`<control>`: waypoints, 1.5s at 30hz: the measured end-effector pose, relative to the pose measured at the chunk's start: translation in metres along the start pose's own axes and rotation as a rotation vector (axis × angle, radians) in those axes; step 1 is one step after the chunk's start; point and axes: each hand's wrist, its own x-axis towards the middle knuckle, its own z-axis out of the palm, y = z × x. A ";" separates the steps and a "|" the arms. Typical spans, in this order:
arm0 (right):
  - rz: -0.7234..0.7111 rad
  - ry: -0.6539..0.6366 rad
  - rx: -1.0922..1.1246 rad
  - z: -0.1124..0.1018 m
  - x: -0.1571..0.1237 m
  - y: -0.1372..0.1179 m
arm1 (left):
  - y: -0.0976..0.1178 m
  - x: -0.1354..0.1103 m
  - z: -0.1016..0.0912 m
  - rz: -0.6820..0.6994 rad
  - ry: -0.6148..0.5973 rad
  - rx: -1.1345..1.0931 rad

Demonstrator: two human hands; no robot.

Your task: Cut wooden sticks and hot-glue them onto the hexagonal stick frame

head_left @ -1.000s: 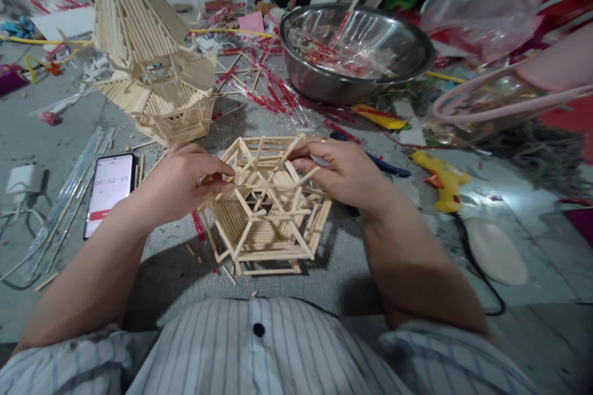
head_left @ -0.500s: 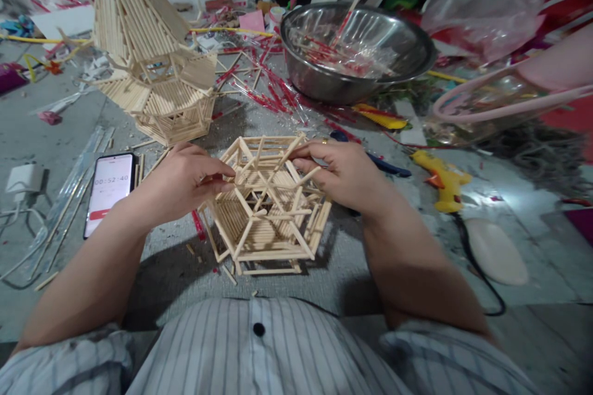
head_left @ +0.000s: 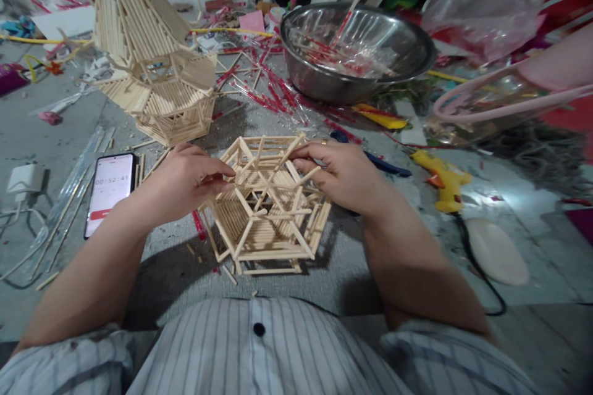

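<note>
Before me on the table stands a many-sided frame of wooden sticks (head_left: 273, 254), with sticks crossing over its top and slatted panels inside. At its left side my left hand (head_left: 185, 178) is closed, thumb and forefinger pinching a stick of the frame. My right hand (head_left: 340, 170) grips the frame's upper right part, its fingertips partly hidden behind the sticks. Behind my left hand rises a tower of the same sticks (head_left: 139, 18) with a pointed roof and flared lower eaves.
A phone (head_left: 109, 188) showing a timer lies left, near a white charger (head_left: 25, 180). On the right are a yellow glue gun (head_left: 442, 179) with its cable and dark-handled pliers (head_left: 386, 165). A steel bowl (head_left: 319, 77) with sticks and wrappers stands at the back.
Both hands and the stick frame hold still. Only the phone's timer has advanced by a second.
</note>
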 end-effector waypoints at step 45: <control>0.059 0.058 -0.176 0.012 0.001 -0.001 | -0.001 -0.002 0.001 0.023 -0.027 -0.006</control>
